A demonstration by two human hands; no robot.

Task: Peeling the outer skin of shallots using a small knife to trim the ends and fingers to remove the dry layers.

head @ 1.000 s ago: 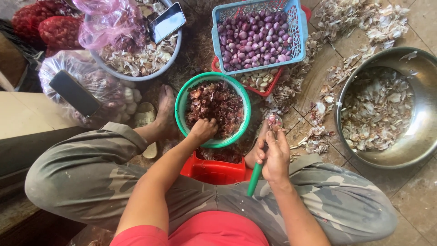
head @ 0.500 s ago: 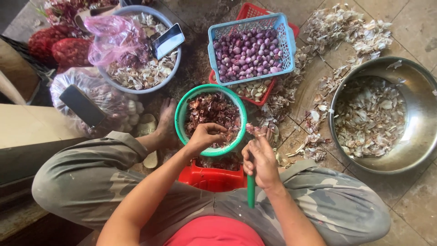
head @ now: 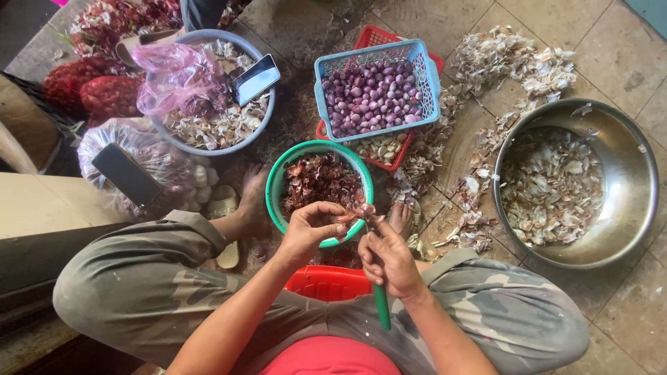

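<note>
Left hand [head: 309,229] fingers pinching shallot [head: 360,212] over green bowl [head: 278,182] rim, right hand [head: 386,258] fingers wrapping green-handled knife [head: 381,305].

A tiled floor [head: 625,42] carries a steel bowl [head: 643,208] at three o'clock, a green bowl [head: 276,182] at centre, a blue basket [head: 425,69] at twelve, and loose peels [head: 514,62] at one.

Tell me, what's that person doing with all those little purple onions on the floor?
A person sits on the floor peeling shallots. The left hand pinches a shallot over the green bowl, which is full of reddish skins. The right hand holds a green-handled knife against it. Peeled shallots fill the blue basket ahead. The big metal bowl on the right holds pale papery skins, and more lie scattered on the tiles.
</note>
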